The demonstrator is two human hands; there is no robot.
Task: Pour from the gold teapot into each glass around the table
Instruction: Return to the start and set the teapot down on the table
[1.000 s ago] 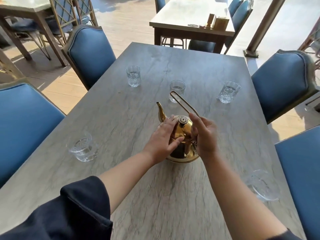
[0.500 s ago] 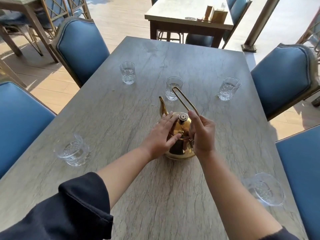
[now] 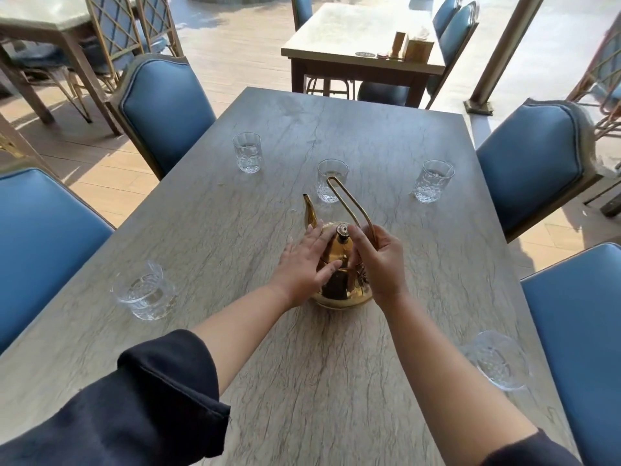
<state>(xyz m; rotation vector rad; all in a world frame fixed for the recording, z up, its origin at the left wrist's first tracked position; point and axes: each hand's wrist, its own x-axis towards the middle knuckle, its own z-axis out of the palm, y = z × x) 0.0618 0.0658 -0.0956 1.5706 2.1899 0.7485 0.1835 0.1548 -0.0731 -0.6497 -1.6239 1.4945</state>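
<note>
The gold teapot (image 3: pixel 339 287) stands on the grey stone table (image 3: pixel 302 364), spout pointing away to the left, its wire handle raised. My left hand (image 3: pixel 307 264) lies flat against the pot's left side and lid, fingers spread. My right hand (image 3: pixel 378 260) grips the lower part of the handle at the pot's right. Several clear cut glasses ring the table: far left (image 3: pixel 248 152), far middle (image 3: pixel 332 179) just behind the handle, far right (image 3: pixel 432 180), near left (image 3: pixel 146 290), near right (image 3: pixel 500 359).
Blue padded chairs (image 3: pixel 168 105) line both long sides of the table. Behind it stands another table (image 3: pixel 356 38) with a wooden holder and tissue box. A metal post (image 3: pixel 497 55) rises at the back right.
Both hands stay on the teapot, which stands in the same spot. My view has shifted slightly. The right hand has slid a little higher on the handle.
</note>
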